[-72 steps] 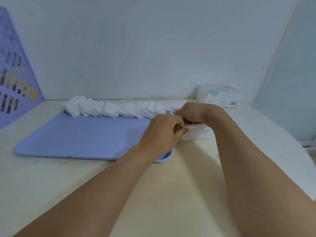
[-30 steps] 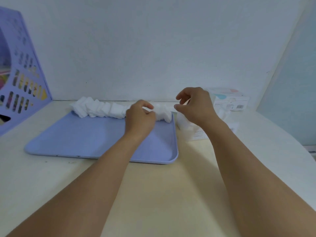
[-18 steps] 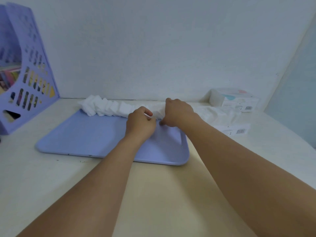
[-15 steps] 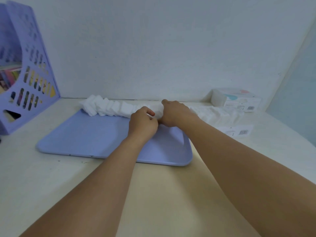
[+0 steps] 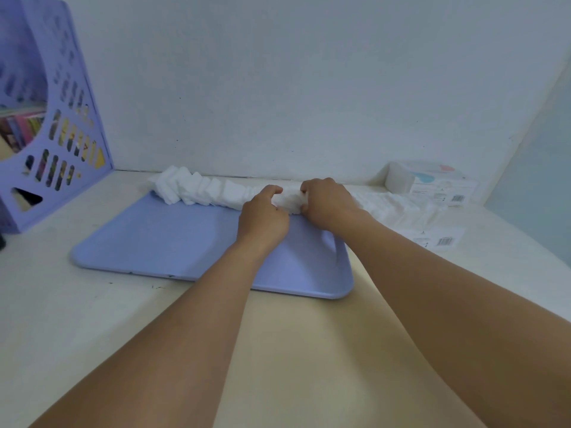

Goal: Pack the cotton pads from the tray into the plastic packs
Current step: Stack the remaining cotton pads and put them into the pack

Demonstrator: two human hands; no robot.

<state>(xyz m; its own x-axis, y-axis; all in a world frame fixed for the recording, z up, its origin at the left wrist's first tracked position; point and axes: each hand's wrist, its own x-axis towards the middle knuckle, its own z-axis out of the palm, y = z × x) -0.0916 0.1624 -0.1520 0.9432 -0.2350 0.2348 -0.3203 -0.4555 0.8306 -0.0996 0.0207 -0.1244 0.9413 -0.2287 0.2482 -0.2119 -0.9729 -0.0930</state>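
Note:
A row of white cotton pads (image 5: 197,191) lies along the far edge of a lilac tray (image 5: 173,242). My left hand (image 5: 262,216) and my right hand (image 5: 327,202) grip a bunch of pads (image 5: 290,201) between them at the right end of the row. To the right of the tray lies a clear plastic pack (image 5: 404,211) part filled with pads, its label end (image 5: 438,239) flat on the table. A full pack (image 5: 432,183) sits by the wall.
A lilac file rack (image 5: 52,118) with books stands at the far left on the cream table (image 5: 92,319). The white wall runs close behind the tray. A pale blue panel (image 5: 537,168) closes off the right side.
Both hands left the plastic pack at the right and moved left to the pad row. They have closed together on a bunch of pads. The view has shifted right.

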